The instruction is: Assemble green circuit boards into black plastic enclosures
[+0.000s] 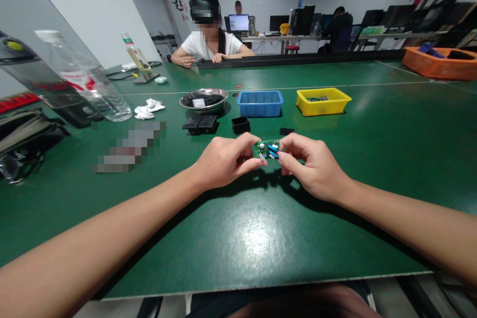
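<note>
A small green circuit board (267, 147) with blue and whitish components is held a little above the table, between both hands. My left hand (229, 159) pinches its left end between thumb and fingers. At the other end, my right hand (311, 164) grips the board's right edge, its thumb close to the blue components. Just beyond the hands are an open black plastic box (240, 125) and a flat black piece (286, 131). Farther left lie black plastic housings (200, 124), side by side.
Behind these stand a metal bowl (223, 97) of black parts, a blue bin (260, 104) and a yellow bin (323, 106) holding small parts. Bottles (89, 79) and crumpled tissue (148, 109) are on the left. An orange basket (439, 67) sits far right. A person (212, 35) sits opposite.
</note>
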`<act>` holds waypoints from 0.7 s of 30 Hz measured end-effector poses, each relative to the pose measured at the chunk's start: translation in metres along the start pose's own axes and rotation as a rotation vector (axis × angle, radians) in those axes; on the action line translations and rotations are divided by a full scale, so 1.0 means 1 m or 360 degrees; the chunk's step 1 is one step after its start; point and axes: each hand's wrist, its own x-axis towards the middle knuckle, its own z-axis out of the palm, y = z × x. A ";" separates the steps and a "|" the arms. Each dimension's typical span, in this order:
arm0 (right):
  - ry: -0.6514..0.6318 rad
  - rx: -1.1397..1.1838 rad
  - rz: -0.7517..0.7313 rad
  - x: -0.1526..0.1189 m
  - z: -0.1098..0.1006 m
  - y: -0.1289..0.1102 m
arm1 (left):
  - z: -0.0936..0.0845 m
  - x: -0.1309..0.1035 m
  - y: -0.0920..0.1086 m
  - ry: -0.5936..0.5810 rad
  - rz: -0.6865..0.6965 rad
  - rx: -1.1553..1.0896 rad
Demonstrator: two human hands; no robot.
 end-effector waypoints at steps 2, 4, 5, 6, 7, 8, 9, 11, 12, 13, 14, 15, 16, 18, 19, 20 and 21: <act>-0.0017 -0.0013 -0.0011 0.000 0.000 0.000 | 0.000 0.000 -0.001 0.0017 0.0039 0.0031; -0.0035 -0.0010 -0.0025 0.001 0.000 0.000 | 0.000 0.000 -0.001 0.0042 0.0090 0.0054; -0.0041 -0.0007 -0.0030 0.001 0.000 0.000 | 0.000 0.000 -0.001 0.0057 0.0117 0.0062; -0.0044 -0.0006 -0.0033 0.001 0.000 0.000 | 0.000 0.000 -0.001 0.0069 0.0140 0.0070; -0.0044 -0.0008 -0.0034 0.001 0.000 -0.001 | 0.000 0.000 -0.001 0.0076 0.0156 0.0077; -0.0041 -0.0014 -0.0035 0.001 0.000 -0.001 | 0.000 0.001 0.000 0.0079 0.0163 0.0087; -0.0036 -0.0022 -0.0037 0.001 0.000 -0.001 | 0.000 0.001 0.000 0.0080 0.0165 0.0096; -0.0031 -0.0031 -0.0041 0.000 -0.001 -0.001 | 0.000 0.001 0.000 0.0077 0.0154 0.0111; -0.0032 -0.0031 -0.0042 0.000 -0.001 -0.001 | 0.000 0.001 0.000 0.0076 0.0147 0.0117; -0.0032 -0.0032 -0.0043 0.000 -0.001 -0.001 | 0.000 0.001 0.000 0.0076 0.0144 0.0122; -0.0033 -0.0034 -0.0042 0.000 -0.001 -0.001 | 0.000 0.001 -0.001 0.0081 0.0150 0.0126; -0.0034 -0.0037 -0.0043 0.001 -0.001 0.000 | 0.001 0.001 -0.001 0.0091 0.0164 0.0130; -0.0032 -0.0042 -0.0044 0.001 -0.001 0.000 | 0.001 0.001 -0.001 0.0103 0.0183 0.0135; -0.0030 -0.0048 -0.0045 0.001 -0.001 0.000 | 0.001 0.001 -0.002 0.0118 0.0211 0.0143; -0.0029 -0.0044 -0.0044 0.001 0.000 0.000 | 0.001 0.001 -0.002 0.0118 0.0212 0.0142; -0.0028 -0.0037 -0.0042 0.001 0.000 0.000 | 0.001 0.001 -0.002 0.0109 0.0203 0.0138; -0.0028 -0.0029 -0.0040 0.001 0.000 0.000 | 0.001 0.001 -0.002 0.0098 0.0190 0.0132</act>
